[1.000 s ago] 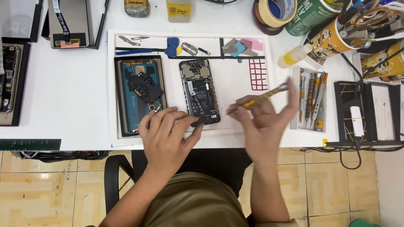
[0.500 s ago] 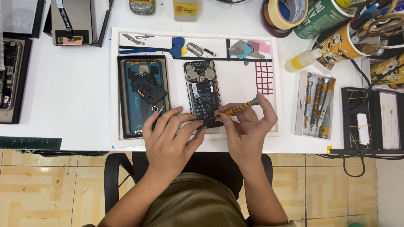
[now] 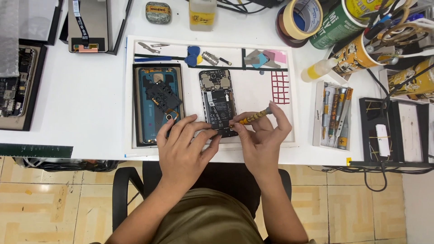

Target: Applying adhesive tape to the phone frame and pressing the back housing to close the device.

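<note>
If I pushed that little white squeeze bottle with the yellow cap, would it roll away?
Probably a little. The bottle lies on its side and looks round, so a nudge could roll it. The tool tray and cups sit close by, so they would likely stop it. It looks like light plastic.

Both forearms reach forward, converging. The left hand (image 3: 184, 147) lies palm down, fingers spread and slightly bent. Just beside it, the right hand (image 3: 261, 140) pinches thumb and forefinger together, remaining fingers curled, wrist bent inward.
</note>
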